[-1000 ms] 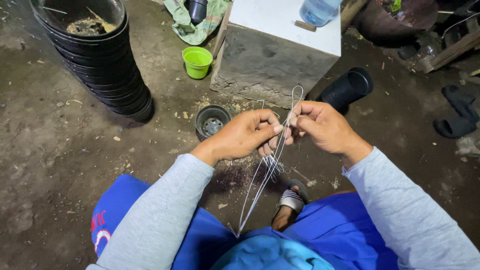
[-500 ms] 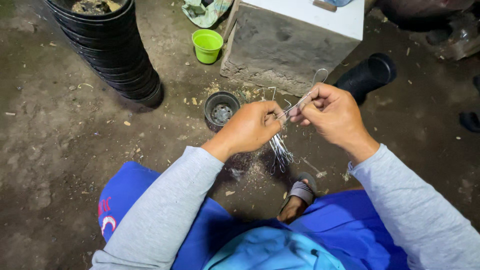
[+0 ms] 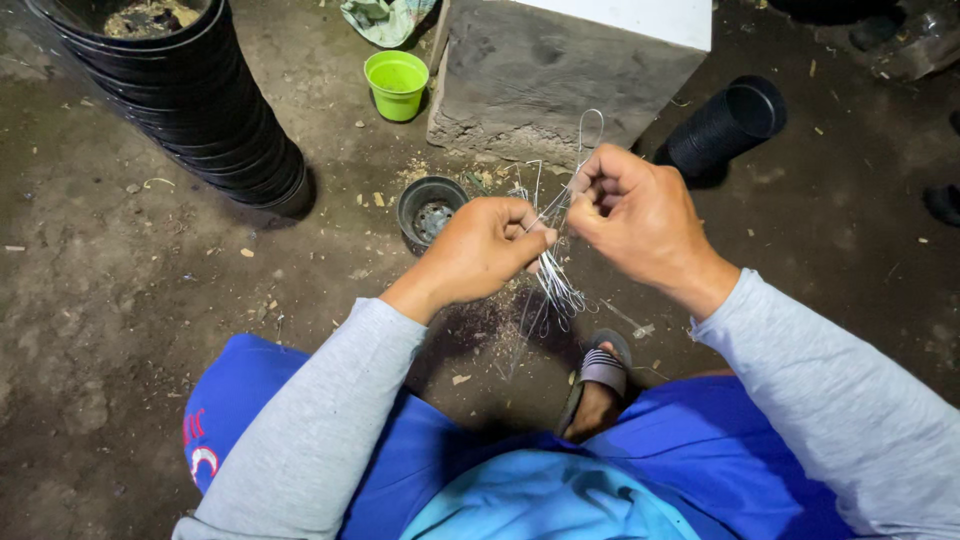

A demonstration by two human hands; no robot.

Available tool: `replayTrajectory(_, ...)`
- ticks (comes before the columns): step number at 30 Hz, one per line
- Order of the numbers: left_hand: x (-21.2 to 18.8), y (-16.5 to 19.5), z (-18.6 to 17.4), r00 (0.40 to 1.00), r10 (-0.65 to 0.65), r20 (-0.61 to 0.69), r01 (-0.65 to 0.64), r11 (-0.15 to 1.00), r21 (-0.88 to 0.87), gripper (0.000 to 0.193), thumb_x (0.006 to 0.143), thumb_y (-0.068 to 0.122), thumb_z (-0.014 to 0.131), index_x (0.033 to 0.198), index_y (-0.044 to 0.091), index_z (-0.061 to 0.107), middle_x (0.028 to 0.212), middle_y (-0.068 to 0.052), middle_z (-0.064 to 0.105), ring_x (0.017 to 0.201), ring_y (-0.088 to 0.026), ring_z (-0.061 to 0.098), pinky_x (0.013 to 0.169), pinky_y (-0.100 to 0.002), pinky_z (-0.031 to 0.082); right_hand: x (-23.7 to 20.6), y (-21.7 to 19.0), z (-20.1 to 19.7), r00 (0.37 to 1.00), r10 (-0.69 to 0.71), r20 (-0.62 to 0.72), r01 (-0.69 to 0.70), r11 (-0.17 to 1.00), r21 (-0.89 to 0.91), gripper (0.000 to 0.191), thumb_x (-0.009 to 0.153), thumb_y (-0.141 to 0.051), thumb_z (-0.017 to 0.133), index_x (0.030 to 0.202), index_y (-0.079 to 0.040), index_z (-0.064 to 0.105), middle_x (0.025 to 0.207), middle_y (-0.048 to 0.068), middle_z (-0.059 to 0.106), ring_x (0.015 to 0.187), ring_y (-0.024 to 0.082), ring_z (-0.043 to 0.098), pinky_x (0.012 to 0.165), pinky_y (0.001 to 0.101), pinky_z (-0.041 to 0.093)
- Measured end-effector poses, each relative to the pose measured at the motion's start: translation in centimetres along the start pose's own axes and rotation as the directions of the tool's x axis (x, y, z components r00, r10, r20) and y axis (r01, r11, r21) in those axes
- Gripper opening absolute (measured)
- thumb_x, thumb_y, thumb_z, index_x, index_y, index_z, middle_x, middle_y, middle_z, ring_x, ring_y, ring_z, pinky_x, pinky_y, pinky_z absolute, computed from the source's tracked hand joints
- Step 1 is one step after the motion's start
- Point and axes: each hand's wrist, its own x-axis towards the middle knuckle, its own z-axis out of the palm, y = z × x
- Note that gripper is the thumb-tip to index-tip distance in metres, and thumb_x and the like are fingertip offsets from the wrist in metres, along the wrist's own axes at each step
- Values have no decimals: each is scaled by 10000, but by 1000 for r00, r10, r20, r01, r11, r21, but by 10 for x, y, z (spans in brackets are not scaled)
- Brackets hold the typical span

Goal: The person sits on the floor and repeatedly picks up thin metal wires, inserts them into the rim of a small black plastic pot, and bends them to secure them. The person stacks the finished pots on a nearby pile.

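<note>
A: Largest first. What stood on the dirt floor (image 3: 120,300)?

B: A concrete block (image 3: 560,85) with a pale top, at the far middle, cut off by the upper edge. Left of it, a tall leaning stack of black pots (image 3: 190,95); the top pot held dark soil and bits of debris, its far rim out of frame.

A: Other containers?

B: A black tube-shaped pot (image 3: 725,125) lay on its side right of the block, mouth open toward the camera, inside too dark to read. A green cup (image 3: 397,84) stood upright just left of the block and looked empty. A small black pot (image 3: 430,207) sat near the left hand, with pale grit in its bottom.

A: The hands?

B: Both were raised over the floor, close together. The left hand (image 3: 485,250) had its grip closed, pinching a bundle of thin wires (image 3: 555,270). The right hand (image 3: 635,215) was closed on the same bundle from the other side. One wire looped up above the right hand against the block; the rest hung in a tangle below the fingers.

A: Anything hard to make out?

B: The number of strands. A crumpled cloth (image 3: 385,18) was cut off at the top edge. A foot in a sandal (image 3: 597,375) showed below the wires, partly hidden by blue clothing.
</note>
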Motion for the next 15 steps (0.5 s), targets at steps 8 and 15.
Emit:
replayTrajectory(8, 1, -6, 4, 972, -25, 234, 130, 886, -444, 199, 1001, 245, 662, 932, 61, 689, 749, -50, 719, 477, -50, 442, 437, -248, 304, -2, 22, 15, 997, -57, -55, 66, 985, 162, 110, 960, 3, 667, 1037, 6, 588, 881, 6, 662, 811, 42, 635, 706, 216, 528)
replayTrajectory(15, 6, -3, -1, 974, 88, -209, 9, 906, 423, 221, 967, 269, 715, 1012, 56, 754, 741, -97, 735, 596, -93, 581, 563, -285, 453, 6, 52, 8, 965, 166, 204, -243, 861, 447, 68, 988, -19, 576, 1035, -5, 623, 762, 33, 651, 633, 94, 647, 589, 249, 534)
